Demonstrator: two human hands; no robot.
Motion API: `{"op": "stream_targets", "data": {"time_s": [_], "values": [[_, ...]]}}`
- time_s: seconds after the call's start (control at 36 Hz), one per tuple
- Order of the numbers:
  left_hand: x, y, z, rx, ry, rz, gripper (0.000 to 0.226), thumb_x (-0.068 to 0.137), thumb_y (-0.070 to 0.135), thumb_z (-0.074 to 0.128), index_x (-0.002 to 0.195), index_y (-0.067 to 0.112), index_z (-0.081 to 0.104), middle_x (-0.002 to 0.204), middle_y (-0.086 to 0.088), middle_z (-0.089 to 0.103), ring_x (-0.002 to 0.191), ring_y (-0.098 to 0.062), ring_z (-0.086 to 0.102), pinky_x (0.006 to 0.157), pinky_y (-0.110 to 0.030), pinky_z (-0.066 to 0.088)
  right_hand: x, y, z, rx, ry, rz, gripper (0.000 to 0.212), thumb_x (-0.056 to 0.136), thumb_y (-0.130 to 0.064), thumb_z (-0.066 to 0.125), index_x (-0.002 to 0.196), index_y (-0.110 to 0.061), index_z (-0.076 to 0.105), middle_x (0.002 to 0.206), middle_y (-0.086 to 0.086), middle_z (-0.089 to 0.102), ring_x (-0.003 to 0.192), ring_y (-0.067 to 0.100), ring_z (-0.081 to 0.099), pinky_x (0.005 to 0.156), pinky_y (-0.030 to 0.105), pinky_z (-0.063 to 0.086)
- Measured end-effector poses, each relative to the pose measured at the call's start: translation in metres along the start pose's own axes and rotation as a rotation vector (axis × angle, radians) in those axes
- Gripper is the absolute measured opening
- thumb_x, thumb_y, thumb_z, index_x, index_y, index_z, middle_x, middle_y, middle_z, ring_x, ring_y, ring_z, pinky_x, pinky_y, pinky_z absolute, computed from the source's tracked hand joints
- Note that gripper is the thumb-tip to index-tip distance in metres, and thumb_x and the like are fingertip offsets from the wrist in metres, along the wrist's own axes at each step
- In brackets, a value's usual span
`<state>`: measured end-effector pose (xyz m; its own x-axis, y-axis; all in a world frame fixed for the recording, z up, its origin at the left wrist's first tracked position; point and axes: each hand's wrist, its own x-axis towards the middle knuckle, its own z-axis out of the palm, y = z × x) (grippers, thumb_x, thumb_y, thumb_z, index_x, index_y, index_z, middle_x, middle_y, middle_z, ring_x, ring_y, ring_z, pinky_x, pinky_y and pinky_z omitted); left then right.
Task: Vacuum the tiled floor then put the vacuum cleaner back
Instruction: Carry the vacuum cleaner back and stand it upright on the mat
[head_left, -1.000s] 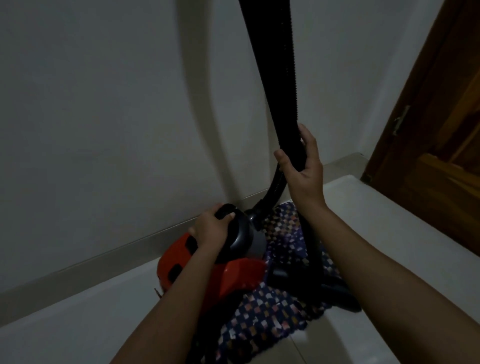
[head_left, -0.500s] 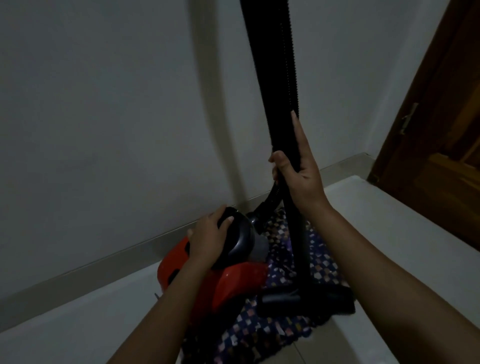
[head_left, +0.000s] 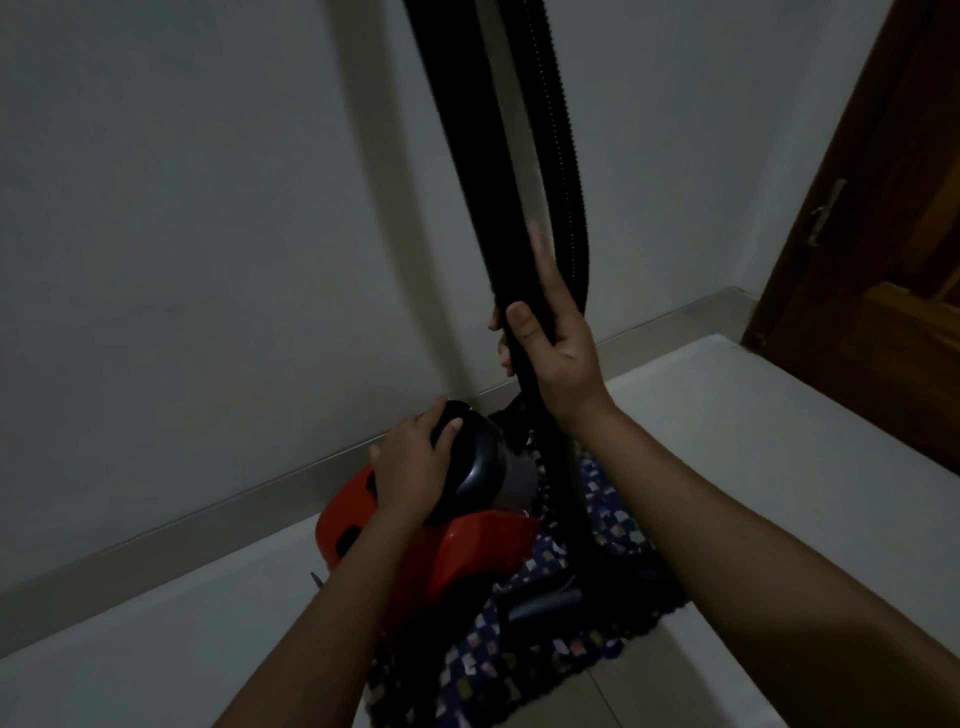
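Observation:
The red and black vacuum cleaner (head_left: 467, 540) sits on a patterned mat (head_left: 587, 644) close to the wall. My left hand (head_left: 415, 467) rests on its dark rounded top, fingers curved over it. My right hand (head_left: 556, 343) grips the black tube and ribbed hose (head_left: 561, 171), which rise upright out of the frame's top. The tube runs down to the black floor nozzle (head_left: 545, 603) lying on the mat.
A pale wall with a grey skirting (head_left: 171, 530) runs behind the vacuum. A brown wooden door (head_left: 883, 218) with a metal latch stands at the right. White tiled floor (head_left: 779, 441) spreads to the right and front left.
The tube and hose have swung more upright and a little to the right. My right hand slid along the tube. My left hand stayed on the vacuum's top.

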<state>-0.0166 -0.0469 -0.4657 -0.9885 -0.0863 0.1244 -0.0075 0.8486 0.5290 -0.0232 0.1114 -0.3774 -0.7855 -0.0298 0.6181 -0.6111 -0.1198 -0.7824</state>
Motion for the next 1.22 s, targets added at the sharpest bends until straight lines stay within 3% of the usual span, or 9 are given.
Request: {"op": "stream_targets", "data": {"time_s": [0.14, 0.25, 0.39, 0.47, 0.56, 0.61, 0.67, 0.81, 1.22], "values": [[0.003, -0.004, 0.0, -0.037, -0.018, 0.005, 0.049, 0.095, 0.046, 0.04, 0.141, 0.029, 0.04, 0.132, -0.01, 0.058, 0.123, -0.027, 0.051, 0.106, -0.05, 0.035, -0.001, 0.008, 0.0, -0.077, 0.035, -0.046, 0.057, 0.095, -0.036, 0.048, 0.144, -0.037, 0.018, 0.088, -0.007, 0.06, 0.057, 0.016, 0.051, 0.058, 0.028, 0.051], [0.001, -0.007, 0.0, -0.044, -0.009, 0.005, 0.05, 0.094, 0.048, 0.042, 0.139, 0.027, 0.043, 0.132, -0.01, 0.058, 0.123, -0.027, 0.052, 0.104, -0.051, 0.039, -0.005, 0.007, 0.0, -0.129, 0.068, -0.091, 0.063, 0.092, -0.048, 0.046, 0.145, -0.034, 0.016, 0.097, -0.004, 0.062, 0.062, 0.006, 0.054, 0.06, 0.023, 0.052], [-0.004, -0.016, -0.003, -0.065, 0.0, 0.027, 0.05, 0.093, 0.048, 0.045, 0.137, 0.026, 0.046, 0.132, -0.008, 0.059, 0.123, -0.027, 0.053, 0.102, -0.051, 0.041, -0.007, 0.004, 0.0, -0.18, 0.078, -0.141, 0.065, 0.093, -0.048, 0.047, 0.144, -0.026, 0.014, 0.12, 0.02, 0.059, 0.071, 0.002, 0.056, 0.064, 0.017, 0.051], [-0.006, -0.02, -0.006, -0.078, 0.003, 0.028, 0.05, 0.092, 0.046, 0.048, 0.136, 0.024, 0.048, 0.132, -0.007, 0.059, 0.123, -0.027, 0.052, 0.102, -0.051, 0.04, -0.009, 0.003, 0.001, -0.243, 0.116, -0.15, 0.06, 0.095, -0.037, 0.048, 0.147, -0.032, 0.019, 0.112, 0.014, 0.063, 0.075, 0.02, 0.062, 0.068, 0.028, 0.055], [-0.007, -0.022, -0.009, -0.113, -0.002, 0.032, 0.049, 0.09, 0.043, 0.052, 0.134, 0.022, 0.05, 0.132, -0.007, 0.06, 0.123, -0.026, 0.054, 0.103, -0.05, 0.041, -0.013, 0.001, 0.003, -0.281, 0.152, -0.138, 0.054, 0.094, -0.046, 0.047, 0.144, -0.044, 0.027, 0.131, 0.023, 0.055, 0.114, 0.035, 0.058, 0.094, 0.049, 0.052], [-0.008, -0.022, -0.01, -0.142, -0.007, 0.038, 0.049, 0.089, 0.04, 0.055, 0.134, 0.021, 0.051, 0.133, -0.006, 0.06, 0.123, -0.026, 0.054, 0.103, -0.051, 0.041, -0.016, 0.0, 0.004, -0.29, 0.152, -0.125, 0.055, 0.094, -0.044, 0.047, 0.146, -0.035, 0.028, 0.14, 0.018, 0.05, 0.122, 0.034, 0.054, 0.098, 0.054, 0.047], [-0.009, -0.022, -0.011, -0.167, 0.0, 0.047, 0.048, 0.088, 0.036, 0.057, 0.133, 0.019, 0.053, 0.132, -0.007, 0.06, 0.122, -0.026, 0.055, 0.102, -0.05, 0.042, -0.019, 0.0, 0.003, -0.287, 0.148, -0.127, 0.056, 0.096, -0.033, 0.049, 0.147, -0.024, 0.027, 0.147, 0.002, 0.042, 0.129, 0.03, 0.049, 0.104, 0.05, 0.044], [-0.01, -0.02, -0.011, -0.226, -0.005, 0.049, 0.047, 0.089, 0.026, 0.061, 0.132, 0.011, 0.053, 0.131, -0.012, 0.06, 0.12, -0.028, 0.055, 0.103, -0.046, 0.043, -0.023, 0.003, 0.0, -0.333, 0.17, -0.112, 0.054, 0.097, -0.007, 0.05, 0.143, -0.019, 0.025, 0.145, -0.016, 0.033, 0.136, -0.006, 0.032, 0.111, 0.014, 0.027], [-0.013, -0.017, -0.021, -0.175, -0.002, 0.071, 0.049, 0.087, 0.022, 0.065, 0.131, 0.006, 0.053, 0.126, -0.016, 0.059, 0.119, -0.03, 0.053, 0.1, -0.034, 0.039, -0.033, 0.006, -0.008, -0.407, 0.145, -0.017, 0.064, 0.092, -0.034, 0.05, 0.146, -0.005, 0.032, 0.147, 0.003, 0.039, 0.137, 0.01, 0.038, 0.113, 0.018, 0.03]]}}
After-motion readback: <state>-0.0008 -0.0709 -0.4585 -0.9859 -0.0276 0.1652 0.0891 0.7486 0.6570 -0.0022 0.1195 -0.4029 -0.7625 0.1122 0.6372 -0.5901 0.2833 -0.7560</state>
